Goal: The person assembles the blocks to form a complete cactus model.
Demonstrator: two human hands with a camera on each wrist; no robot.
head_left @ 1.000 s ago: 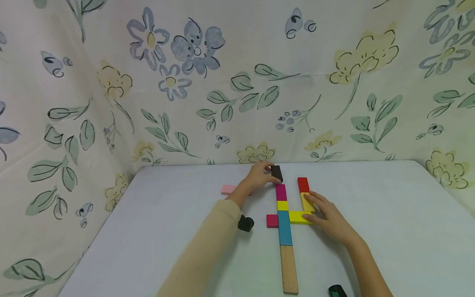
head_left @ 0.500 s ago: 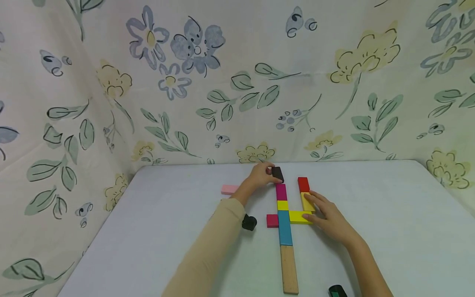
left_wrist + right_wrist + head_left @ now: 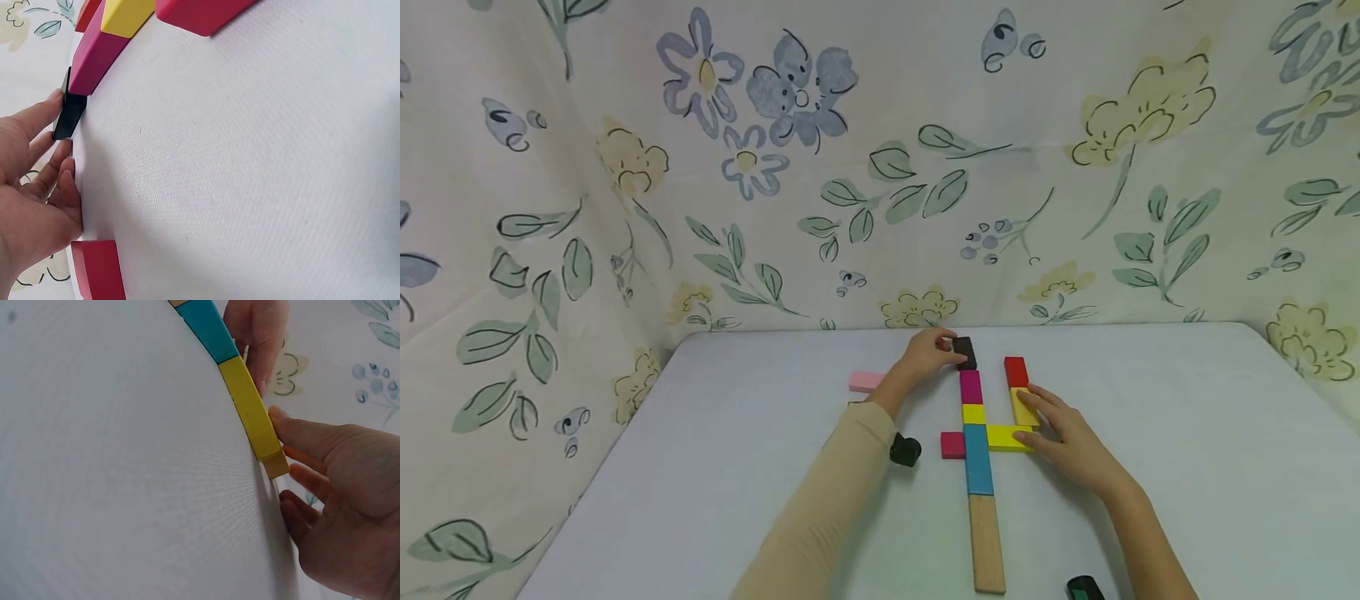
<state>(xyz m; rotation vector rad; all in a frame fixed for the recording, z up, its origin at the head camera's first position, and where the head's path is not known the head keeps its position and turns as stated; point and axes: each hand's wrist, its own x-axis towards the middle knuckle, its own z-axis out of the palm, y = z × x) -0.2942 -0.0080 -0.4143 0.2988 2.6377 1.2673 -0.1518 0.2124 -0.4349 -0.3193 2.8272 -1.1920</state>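
The left hand (image 3: 922, 353) pinches the black block (image 3: 967, 347) at 12 o'clock of the magenta block (image 3: 972, 387); overpushing toward 6 could skew both. The right hand (image 3: 1070, 439), fingers apart, could slip, nudging the yellow block (image 3: 1004, 438).

Blocks: eleven were countable. Three were yellow: one short yellow block (image 3: 973, 414), one long yellow block (image 3: 1003, 438), one deeper yellow block (image 3: 1022, 408). Three were red: one red block (image 3: 1016, 372), one crimson block (image 3: 952, 446), one further red block (image 3: 103, 272). There was one each of black block (image 3: 966, 351), magenta block (image 3: 971, 387), blue block (image 3: 978, 460), pink block (image 3: 865, 382) and bare-wood block (image 3: 986, 546). Hands numbered two: left hand (image 3: 923, 355), right hand (image 3: 1066, 435). There was one table (image 3: 760, 417).
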